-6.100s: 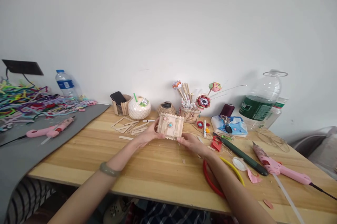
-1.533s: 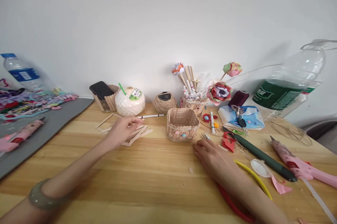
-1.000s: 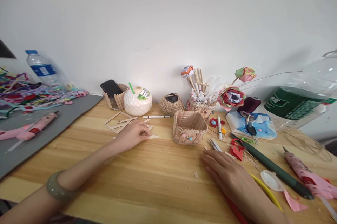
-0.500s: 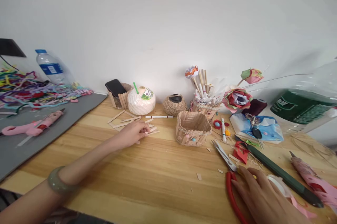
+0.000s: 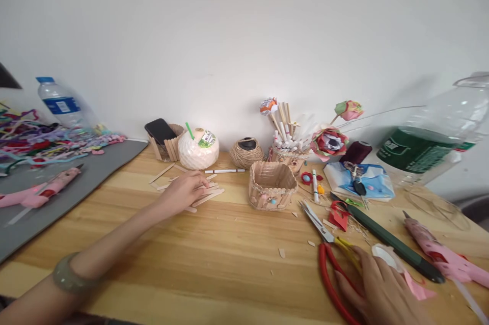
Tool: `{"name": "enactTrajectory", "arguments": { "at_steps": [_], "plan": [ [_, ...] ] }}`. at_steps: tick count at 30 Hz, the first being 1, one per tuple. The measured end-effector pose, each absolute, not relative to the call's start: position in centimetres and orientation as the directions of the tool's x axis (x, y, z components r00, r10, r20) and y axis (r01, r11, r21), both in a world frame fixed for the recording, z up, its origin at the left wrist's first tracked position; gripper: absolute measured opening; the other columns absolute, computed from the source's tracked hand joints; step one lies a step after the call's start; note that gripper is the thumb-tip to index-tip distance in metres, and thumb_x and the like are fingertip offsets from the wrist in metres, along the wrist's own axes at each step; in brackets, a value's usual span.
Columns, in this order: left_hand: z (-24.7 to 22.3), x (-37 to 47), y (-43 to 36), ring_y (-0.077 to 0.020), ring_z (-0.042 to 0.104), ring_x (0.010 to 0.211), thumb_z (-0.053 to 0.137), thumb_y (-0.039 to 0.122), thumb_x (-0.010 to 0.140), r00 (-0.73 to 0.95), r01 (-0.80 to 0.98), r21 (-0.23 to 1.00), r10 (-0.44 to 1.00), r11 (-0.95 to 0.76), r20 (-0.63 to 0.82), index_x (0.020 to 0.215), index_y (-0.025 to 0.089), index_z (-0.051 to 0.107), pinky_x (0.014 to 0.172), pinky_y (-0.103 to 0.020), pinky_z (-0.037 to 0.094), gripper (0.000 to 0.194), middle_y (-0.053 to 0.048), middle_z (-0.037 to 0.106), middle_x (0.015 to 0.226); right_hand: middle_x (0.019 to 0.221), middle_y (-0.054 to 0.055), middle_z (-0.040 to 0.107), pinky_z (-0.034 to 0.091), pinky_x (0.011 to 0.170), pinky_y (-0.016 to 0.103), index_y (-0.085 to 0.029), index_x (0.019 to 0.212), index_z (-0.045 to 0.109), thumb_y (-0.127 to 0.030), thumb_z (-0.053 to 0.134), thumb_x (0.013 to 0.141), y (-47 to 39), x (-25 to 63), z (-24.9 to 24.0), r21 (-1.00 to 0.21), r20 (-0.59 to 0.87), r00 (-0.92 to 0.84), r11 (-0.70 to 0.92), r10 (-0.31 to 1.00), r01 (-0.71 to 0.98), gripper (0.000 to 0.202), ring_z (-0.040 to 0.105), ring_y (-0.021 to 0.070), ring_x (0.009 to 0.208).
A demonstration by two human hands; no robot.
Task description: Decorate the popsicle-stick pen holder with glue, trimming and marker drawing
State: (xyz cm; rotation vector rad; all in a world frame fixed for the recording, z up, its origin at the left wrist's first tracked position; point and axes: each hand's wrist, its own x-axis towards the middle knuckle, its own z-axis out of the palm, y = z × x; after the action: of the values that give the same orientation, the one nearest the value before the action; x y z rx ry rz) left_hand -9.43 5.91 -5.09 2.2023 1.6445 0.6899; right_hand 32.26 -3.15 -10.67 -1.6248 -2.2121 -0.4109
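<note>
One pair of scissors (image 5: 325, 233) lies near the front right of the wooden table (image 5: 214, 264), its silver blades almost together and pointing obliquely toward the back; one handle is red, the other yellow. The right hand (image 5: 382, 284) rests over the handles, fingers partly bent; its firmness of grip cannot be determined. A pink hot-glue gun (image 5: 439, 253) lies near the table's right edge, the second of two (image 5: 46, 190) on the grey mat at left. Left of centre, the left hand (image 5: 181, 192) curls, half closed, over pale craft sticks (image 5: 210, 197), too overlapped to count; whether it pinches one cannot be seen. At mid-table stands a craft-stick basket (image 5: 281, 195), scalloped at the rim. Two white markers, (image 5: 315, 186) and (image 5: 224, 170), lie nearby. Toward the back edge are one coconut (image 5: 198, 151) and one twine ball (image 5: 244, 154). Relative to 6.1 s earlier, the basket, then held in both hands, stands free; the blades, mostly covered 1.5 s earlier, lie exposed.
</note>
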Motion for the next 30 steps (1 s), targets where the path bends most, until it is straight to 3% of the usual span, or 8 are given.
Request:
{"name": "enactTrajectory", "arguments": {
  "at_steps": [6, 9, 12, 16, 21, 25, 27, 30],
  "plan": [
    [-4.7, -7.1, 3.8, -0.0234, 0.059, 0.096, 0.045, 0.028, 0.087, 0.348, 0.760, 0.494, 0.906, -0.423, 0.241, 0.081, 0.020, 0.065, 0.086, -0.034, 0.043, 0.022, -0.005, 0.067, 0.095, 0.090, 0.017, 0.068, 0.053, 0.069, 0.042, -0.013, 0.102, 0.056, -0.052, 0.055, 0.071, -2.9, 31.1, -9.1, -0.468, 0.181, 0.192, -0.087, 0.965, 0.879, 0.049, 0.065, 0.0332, 0.084],
    [-4.6, -4.9, 1.7, -0.0199, 0.063, 0.089, 0.043, 0.025, 0.090, 0.545, 0.664, 0.497, 0.817, -0.559, 0.190, 0.086, 0.020, 0.067, 0.081, -0.030, 0.048, 0.024, -0.004, 0.070, 0.093, 0.089, 0.011, 0.070, 0.054, 0.071, 0.035, -0.019, 0.096, 0.059, -0.049, 0.061, 0.067, -3.3, 31.3, -7.6, -0.744, 0.155, 0.167, 0.004, 0.974, 0.668, 0.041, 0.066, 0.0286, 0.085],
    [-4.0, -2.0, -0.4, -0.0186, 0.057, 0.113, 0.039, 0.019, 0.093, 0.756, 0.514, 0.500, 0.644, -0.697, 0.121, 0.113, 0.025, 0.062, 0.102, -0.032, 0.039, 0.031, -0.002, 0.065, 0.121, 0.083, 0.006, 0.069, 0.055, 0.065, 0.031, -0.022, 0.087, 0.062, -0.044, 0.072, 0.057, -4.1, 31.7, -6.2, -0.881, 0.117, 0.232, -0.007, 0.966, 0.473, 0.039, 0.065, 0.0275, 0.080],
    [-2.8, 1.5, -1.8, -0.0254, 0.037, 0.133, 0.045, 0.028, 0.092, 0.858, 0.501, 0.491, 0.481, -0.712, -0.179, 0.138, 0.014, 0.038, 0.111, -0.044, 0.027, 0.049, -0.012, 0.040, 0.143, 0.067, 0.002, 0.060, 0.052, 0.056, 0.029, -0.021, 0.070, 0.060, -0.040, 0.073, 0.059, -5.0, 32.5, -5.0, -0.960, 0.132, 0.340, 0.035, 0.931, 0.276, 0.026, 0.059, 0.0220, 0.065],
    [-4.5, 5.1, -0.1, -0.0257, 0.027, 0.137, 0.037, 0.036, 0.094, 0.850, 0.511, 0.484, 0.503, -0.710, -0.159, 0.142, 0.014, 0.028, 0.112, -0.045, 0.024, 0.054, -0.013, 0.028, 0.148, 0.067, 0.003, 0.059, 0.052, 0.056, 0.030, -0.021, 0.069, 0.061, -0.038, 0.071, 0.062, -6.2, 33.6, -6.1, -0.968, 0.117, 0.354, 0.027, 0.928, 0.248, 0.020, 0.056, 0.0213, 0.063],
    [-6.2, 9.0, 3.0, -0.0245, 0.037, 0.132, 0.042, 0.029, 0.093, 0.847, 0.450, 0.499, 0.530, -0.741, 0.023, 0.135, 0.014, 0.043, 0.108, -0.039, 0.031, 0.045, -0.013, 0.042, 0.143, 0.073, 0.004, 0.060, 0.050, 0.055, 0.029, -0.022, 0.078, 0.059, -0.039, 0.069, 0.068, -6.8, 33.4, -7.8, -0.949, 0.178, 0.389, 0.054, 0.904, 0.311, 0.023, 0.057, 0.0216, 0.066],
    [-6.2, 11.3, 4.5, -0.0222, 0.053, 0.117, 0.043, 0.020, 0.091, 0.789, 0.481, 0.510, 0.606, -0.713, 0.104, 0.116, 0.018, 0.060, 0.099, -0.034, 0.042, 0.030, -0.008, 0.062, 0.123, 0.064, 0.002, 0.056, 0.047, 0.051, 0.028, -0.022, 0.071, 0.054, -0.041, 0.059, 0.078, -6.9, 33.0, -7.9, -0.937, 0.190, 0.302, 0.081, 0.934, 0.340, 0.022, 0.053, 0.0184, 0.057],
    [-5.9, 14.6, 6.4, -0.0230, 0.060, 0.101, 0.040, 0.016, 0.091, 0.726, 0.537, 0.510, 0.676, -0.672, 0.126, 0.099, 0.018, 0.067, 0.090, -0.035, 0.046, 0.028, -0.008, 0.068, 0.105, 0.057, 0.000, 0.051, 0.045, 0.048, 0.028, -0.022, 0.068, 0.051, -0.040, 0.055, 0.081, -7.2, 32.5, -7.2, -0.900, 0.262, 0.206, 0.162, 0.943, 0.404, 0.023, 0.050, 0.0173, 0.052]
  ]
}}
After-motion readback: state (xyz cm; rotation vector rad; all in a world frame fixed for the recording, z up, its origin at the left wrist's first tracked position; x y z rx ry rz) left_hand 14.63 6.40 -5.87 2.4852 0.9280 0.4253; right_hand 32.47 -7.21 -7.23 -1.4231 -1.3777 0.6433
